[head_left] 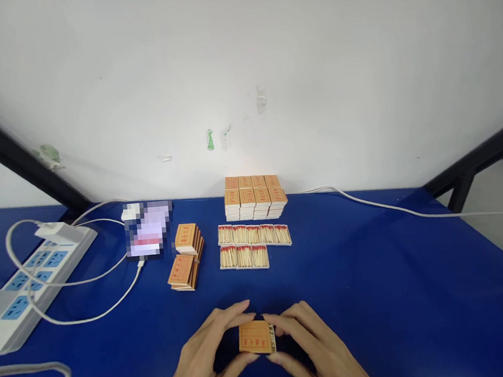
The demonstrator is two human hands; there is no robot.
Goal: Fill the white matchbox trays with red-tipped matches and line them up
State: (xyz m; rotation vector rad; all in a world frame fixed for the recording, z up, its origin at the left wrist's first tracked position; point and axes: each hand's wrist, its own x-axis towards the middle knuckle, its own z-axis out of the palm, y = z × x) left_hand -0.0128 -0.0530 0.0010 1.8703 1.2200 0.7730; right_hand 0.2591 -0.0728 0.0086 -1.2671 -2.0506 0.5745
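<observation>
Near the front of the blue table, a matchbox (254, 337) with an orange-brown cover and red print sits between my two hands. My left hand (210, 350) grips its left part, thumb below and fingers above. The fingers and thumb of my right hand (311, 341) pinch its right end, where the tray shows slightly out of the sleeve with matches inside. Beyond them lie two rows of open trays (247, 236) full of red-tipped matches. Closed matchboxes (254, 197) are stacked neatly at the back, by the wall. More matchbox covers (183, 269) form two leaning piles to the left.
A white power strip (43, 277) with plugs and looping white cables (91, 318) takes up the left side. A blurred phone (151, 228) lies at the back left. Another cable (380, 205) runs along the right rear. Black metal bars (473, 163) slant at both sides.
</observation>
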